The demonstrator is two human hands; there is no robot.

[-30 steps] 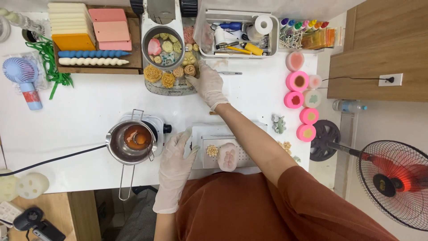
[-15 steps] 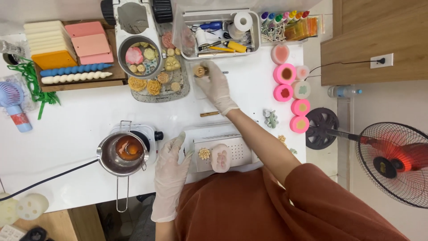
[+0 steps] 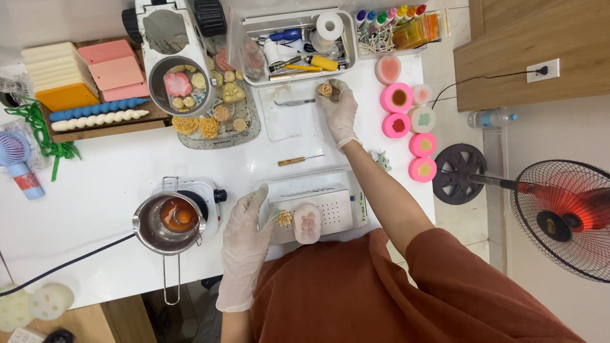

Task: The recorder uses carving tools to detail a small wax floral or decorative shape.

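My right hand [image 3: 338,109], in a white glove, reaches far across the white table and pinches a small tan flower-shaped wax piece [image 3: 326,89] just in front of the clear tool bin [image 3: 293,44]. My gloved left hand [image 3: 244,236] rests flat on the near table edge, fingers apart, beside a white box-shaped appliance [image 3: 330,206]. On that appliance lie a small yellowish flower piece [image 3: 284,218] and a pale pink oval mould [image 3: 307,223]. A metal pot of amber melted wax [image 3: 168,222] sits on a small white hotplate to the left of my left hand.
A tray of tan and pink wax flowers [image 3: 213,117] lies far centre, under a white machine with a bowl [image 3: 178,82]. Pink round moulds [image 3: 406,117] line the right edge. Coloured wax slabs [image 3: 76,73] sit far left. A wooden-handled tool [image 3: 298,159] lies mid-table. A red floor fan [image 3: 562,216] stands right.
My right hand lifted the tan flower piece off the tray area and carried it right, toward the tool bin. My left hand stayed by the white appliance.
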